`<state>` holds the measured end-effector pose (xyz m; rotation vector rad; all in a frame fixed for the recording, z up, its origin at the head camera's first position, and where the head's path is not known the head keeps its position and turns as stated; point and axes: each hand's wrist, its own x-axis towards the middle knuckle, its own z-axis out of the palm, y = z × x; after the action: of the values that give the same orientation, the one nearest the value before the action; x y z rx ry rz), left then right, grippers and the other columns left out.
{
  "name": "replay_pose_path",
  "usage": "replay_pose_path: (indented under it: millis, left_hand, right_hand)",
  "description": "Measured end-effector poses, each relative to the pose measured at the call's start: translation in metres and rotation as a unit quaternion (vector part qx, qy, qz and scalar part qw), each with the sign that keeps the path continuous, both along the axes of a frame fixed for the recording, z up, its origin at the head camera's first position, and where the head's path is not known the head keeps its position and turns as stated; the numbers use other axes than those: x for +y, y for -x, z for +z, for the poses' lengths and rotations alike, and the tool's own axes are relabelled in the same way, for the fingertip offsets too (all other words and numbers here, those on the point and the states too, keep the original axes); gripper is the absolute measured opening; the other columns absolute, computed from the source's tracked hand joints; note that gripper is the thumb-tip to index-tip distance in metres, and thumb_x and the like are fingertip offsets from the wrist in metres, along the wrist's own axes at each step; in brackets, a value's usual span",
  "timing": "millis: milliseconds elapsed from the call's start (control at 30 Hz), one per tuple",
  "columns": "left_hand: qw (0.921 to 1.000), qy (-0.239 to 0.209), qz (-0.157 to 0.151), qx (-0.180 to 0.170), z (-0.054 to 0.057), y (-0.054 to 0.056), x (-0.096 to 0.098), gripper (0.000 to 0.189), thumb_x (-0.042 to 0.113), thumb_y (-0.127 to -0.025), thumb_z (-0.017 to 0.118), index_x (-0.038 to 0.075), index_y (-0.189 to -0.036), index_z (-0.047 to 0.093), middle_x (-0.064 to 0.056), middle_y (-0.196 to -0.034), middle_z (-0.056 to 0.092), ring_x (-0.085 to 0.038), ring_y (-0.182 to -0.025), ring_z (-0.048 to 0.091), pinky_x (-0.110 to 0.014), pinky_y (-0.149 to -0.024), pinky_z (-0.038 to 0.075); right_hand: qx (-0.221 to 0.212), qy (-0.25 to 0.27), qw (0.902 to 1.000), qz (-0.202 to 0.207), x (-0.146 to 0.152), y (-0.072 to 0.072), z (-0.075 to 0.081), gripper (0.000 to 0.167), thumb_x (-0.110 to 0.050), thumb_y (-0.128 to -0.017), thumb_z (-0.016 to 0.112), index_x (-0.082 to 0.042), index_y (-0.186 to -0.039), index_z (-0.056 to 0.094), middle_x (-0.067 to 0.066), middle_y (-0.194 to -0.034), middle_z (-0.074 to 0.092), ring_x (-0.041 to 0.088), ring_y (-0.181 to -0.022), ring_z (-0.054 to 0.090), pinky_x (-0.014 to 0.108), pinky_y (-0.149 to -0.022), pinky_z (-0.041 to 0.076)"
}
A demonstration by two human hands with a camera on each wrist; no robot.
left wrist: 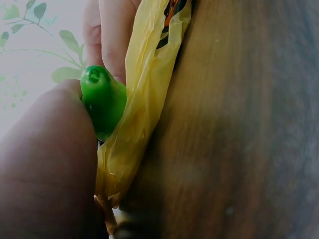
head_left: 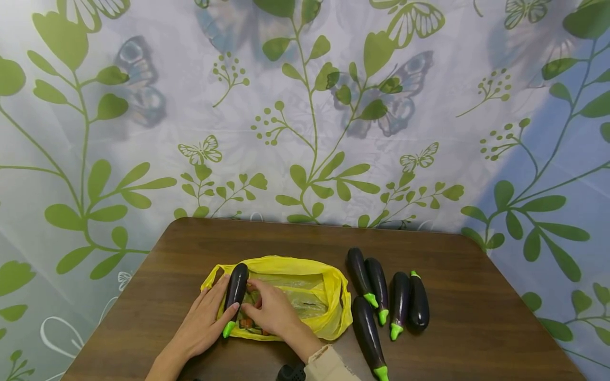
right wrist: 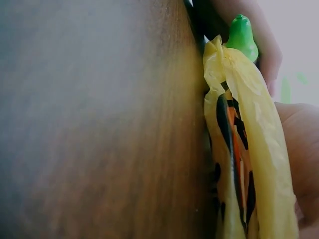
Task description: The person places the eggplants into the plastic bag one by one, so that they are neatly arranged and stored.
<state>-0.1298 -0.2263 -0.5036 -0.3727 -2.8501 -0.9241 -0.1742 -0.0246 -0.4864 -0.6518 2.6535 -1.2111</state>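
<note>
A glossy dark eggplant with a green stem end lies over the left end of a yellow plastic bag. My left hand grips this eggplant, fingers along its left side and thumb across its lower part. In the left wrist view, its green stem end shows between thumb and fingers. My right hand is just right of the eggplant, its curled thumb and fingers pinching the bag's plastic; the fingertips are partly hidden. Orange and black print shows on the bag's near side in the right wrist view.
Several more eggplants lie right of the bag on the brown wooden table, one eggplant nearest the front. A small black object is at the front edge of the view. Behind the table hangs a leaf-and-butterfly patterned cloth.
</note>
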Motion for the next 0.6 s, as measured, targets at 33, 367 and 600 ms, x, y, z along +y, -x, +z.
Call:
replay_pose_path:
  millis: [33, 367, 600]
  left_hand:
    - [1.0, 0.0, 0.0, -0.001, 0.0, 0.0, 0.0, 0.074, 0.048, -0.108, 0.048, 0.005, -0.164, 0.026, -0.017, -0.167, 0.032, -0.038, -0.153, 0.032, -0.065, -0.123, 0.018]
    - [1.0, 0.003, 0.002, -0.009, 0.001, 0.0, 0.0, 0.073, 0.049, -0.108, 0.047, 0.006, -0.164, 0.027, -0.017, -0.166, 0.033, -0.038, -0.153, 0.033, -0.065, -0.123, 0.018]
    - [0.9999, 0.004, 0.003, -0.013, 0.002, 0.001, 0.0, 0.073, 0.049, -0.108, 0.046, 0.006, -0.164, 0.026, -0.017, -0.167, 0.032, -0.038, -0.153, 0.032, -0.066, -0.123, 0.017]
  right_hand:
    - [-0.004, 0.003, 1.0, 0.002, 0.001, -0.001, 0.001, 0.057, -0.033, -0.097, 0.073, -0.021, -0.149, 0.055, -0.001, -0.133, 0.068, -0.003, -0.067, 0.056, 0.02, -0.054, 0.05]
    - [0.011, 0.024, 0.9996, 0.012, 0.013, -0.004, 0.012, 0.056, -0.028, -0.098, 0.072, -0.013, -0.149, 0.054, 0.004, -0.137, 0.067, -0.005, -0.073, 0.06, 0.019, -0.059, 0.052]
    - [0.03, 0.032, 0.999, 0.005, 0.024, -0.004, 0.018, 0.054, -0.027, -0.098, 0.073, -0.011, -0.147, 0.056, 0.005, -0.137, 0.067, -0.002, -0.082, 0.064, 0.019, -0.065, 0.055]
